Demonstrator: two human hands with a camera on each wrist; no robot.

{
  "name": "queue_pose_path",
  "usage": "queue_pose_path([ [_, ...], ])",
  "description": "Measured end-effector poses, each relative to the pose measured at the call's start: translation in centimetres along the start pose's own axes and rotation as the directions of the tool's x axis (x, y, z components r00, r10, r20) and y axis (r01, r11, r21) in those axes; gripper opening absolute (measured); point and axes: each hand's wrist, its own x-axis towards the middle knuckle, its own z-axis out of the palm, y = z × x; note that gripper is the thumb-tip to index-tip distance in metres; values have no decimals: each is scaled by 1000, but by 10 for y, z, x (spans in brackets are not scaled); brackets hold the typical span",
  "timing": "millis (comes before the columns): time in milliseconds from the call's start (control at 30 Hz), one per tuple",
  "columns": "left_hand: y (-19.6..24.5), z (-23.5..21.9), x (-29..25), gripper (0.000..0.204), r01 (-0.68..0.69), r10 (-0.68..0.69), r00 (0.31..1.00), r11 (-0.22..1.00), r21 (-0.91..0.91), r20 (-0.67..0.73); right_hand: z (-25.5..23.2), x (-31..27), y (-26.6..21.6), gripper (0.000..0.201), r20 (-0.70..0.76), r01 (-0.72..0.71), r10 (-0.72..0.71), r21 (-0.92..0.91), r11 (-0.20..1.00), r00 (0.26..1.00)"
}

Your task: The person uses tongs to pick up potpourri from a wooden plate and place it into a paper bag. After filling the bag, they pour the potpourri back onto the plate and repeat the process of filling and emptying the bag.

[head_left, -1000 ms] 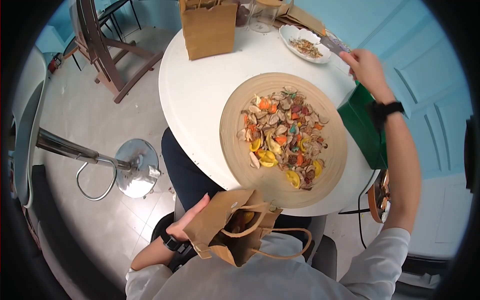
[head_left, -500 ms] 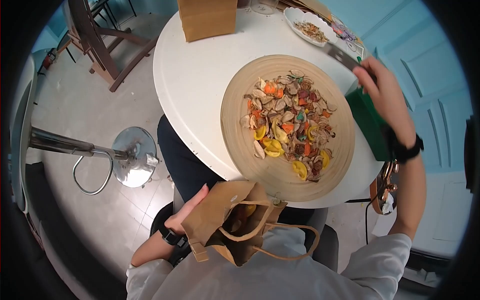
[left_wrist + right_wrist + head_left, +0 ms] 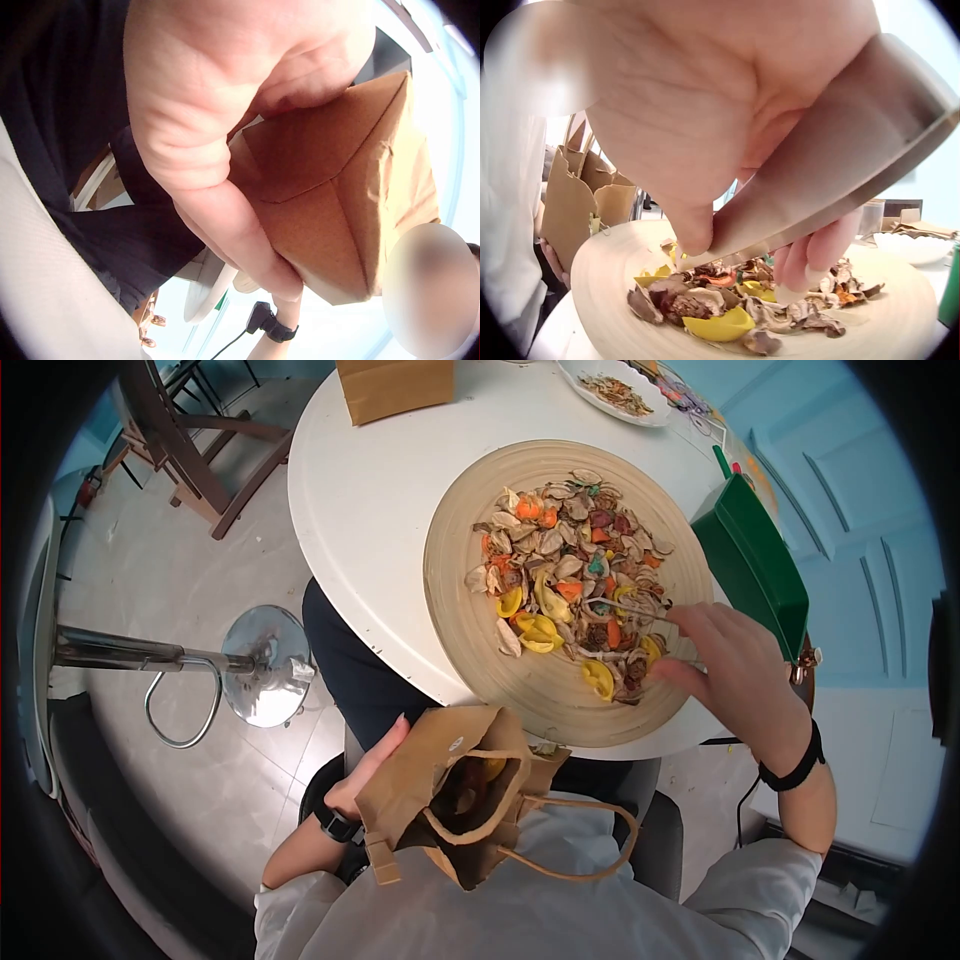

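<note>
My left hand (image 3: 372, 772) grips a brown paper bag (image 3: 415, 770) by its lower part, above my lap. The bag's mouth, with twisted handles, faces up and shows dark reddish and yellow pieces inside. In my right hand (image 3: 742, 672) is a pair of metal tongs (image 3: 832, 150), its tips down among the dried potpourri (image 3: 570, 565) on a round wooden plate (image 3: 465, 470). Beige petals, orange bits and yellow curled pieces (image 3: 720, 325) make up the heap. The right fingers hover close over the plate's right side; the tong tips are partly hidden among the pieces.
A green bin (image 3: 760, 560) stands right of the plate. Behind are a white dish (image 3: 655, 420) of small dried bits and another brown paper bag (image 3: 395, 390). The white table's edge (image 3: 330, 605) is near my knees; a bar stool (image 3: 265, 670) stands at left.
My right hand has swung with the tongs from beside the white dish, over the green bin, down to the potpourri. The left hand still holds the bag; the view has tilted slightly downward.
</note>
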Motion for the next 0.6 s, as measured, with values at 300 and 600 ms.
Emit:
queue_pose_path([
  [300,1,-4,-3,67,-2,13,998,981,192,-54,-25,-7,33,33,-44,-228,233,103,968,971],
  [600,1,-6,-2,67,-10,15,999,986,165,-29,-46,10,53,45,644,-704,472,149,695,602],
])
